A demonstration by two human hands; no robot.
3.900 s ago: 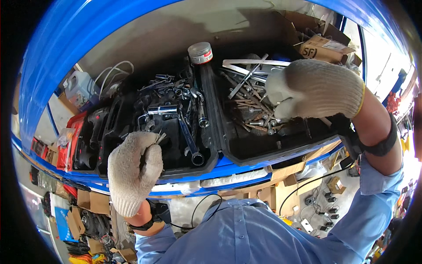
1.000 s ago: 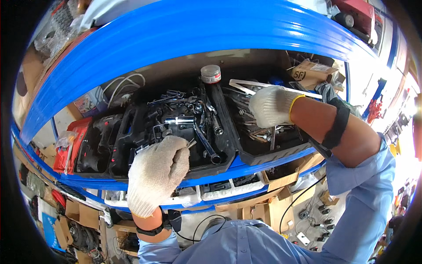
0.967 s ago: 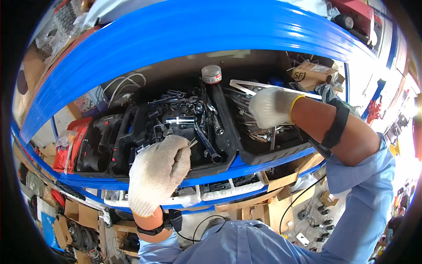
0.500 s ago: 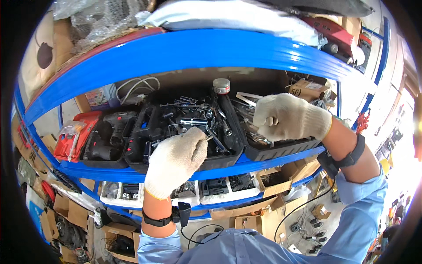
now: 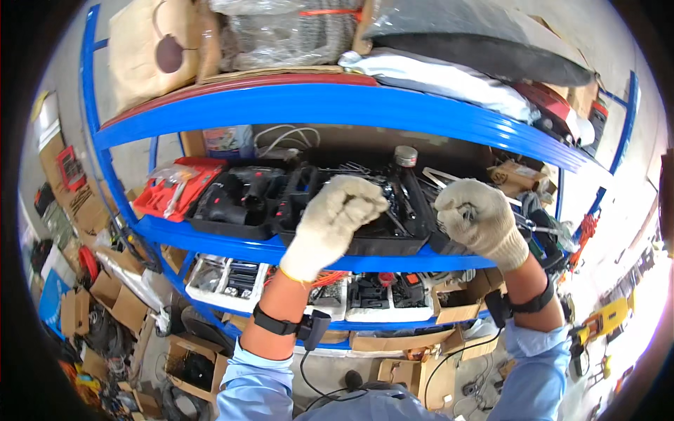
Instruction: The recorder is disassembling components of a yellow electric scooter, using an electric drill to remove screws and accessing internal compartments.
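Observation:
My left hand [image 5: 338, 219], in a knitted off-white glove, is over the front of an open black tool case [image 5: 390, 245]. Its fingers are closed together, and what they hold, if anything, is hidden. Wrenches and small metal tools [image 5: 404, 207] lie in that case, partly covered by the hand. My right hand [image 5: 479, 216], gloved alike, hovers by a second black tray [image 5: 441, 243] of metal tools. Its fingers are curled shut around a small greyish thing that I cannot make out.
A blue shelf beam [image 5: 316, 105] spans above both hands. Left of the case lie a black power tool [image 5: 242, 198] in its moulded case and a red tray [image 5: 158, 201]. A small round jar [image 5: 405, 156] stands behind. White foam boxes [image 5: 368, 309] fill the lower shelf.
My view has swung left and up, so the shelf appears farther right and lower. My right hand has turned and come closer to my left; both stay closed.

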